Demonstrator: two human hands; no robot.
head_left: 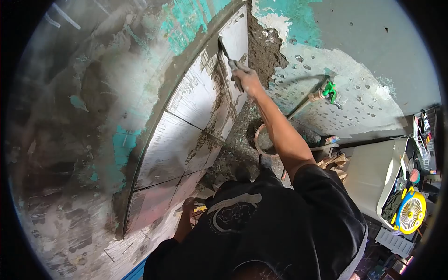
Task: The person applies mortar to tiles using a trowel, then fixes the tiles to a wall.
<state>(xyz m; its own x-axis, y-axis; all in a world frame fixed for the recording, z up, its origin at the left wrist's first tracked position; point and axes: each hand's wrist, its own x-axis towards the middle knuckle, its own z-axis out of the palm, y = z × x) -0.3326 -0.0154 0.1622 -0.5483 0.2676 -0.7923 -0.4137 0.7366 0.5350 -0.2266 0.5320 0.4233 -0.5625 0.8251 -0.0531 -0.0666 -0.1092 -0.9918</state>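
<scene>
My right hand [245,78], dusty with grey, is closed round the handle of a trowel [224,48]. The trowel's blade lies against the upper part of the white tiles [186,93], which are smeared with grey-brown mortar along their joints. Low beside my body, my left hand [188,205] hangs near the pinkish lower tiles [154,200]. A yellow thing [200,208] shows next to its fingers, partly hidden by the black shirt, and whether the hand holds it I cannot tell.
A green tap [330,92] on a pipe juts from the pitted wall at right. Below my right arm stands a round bucket [259,140] on the rubble-strewn floor. A pale tub [368,168] and a yellow-blue fan [410,212] are at far right.
</scene>
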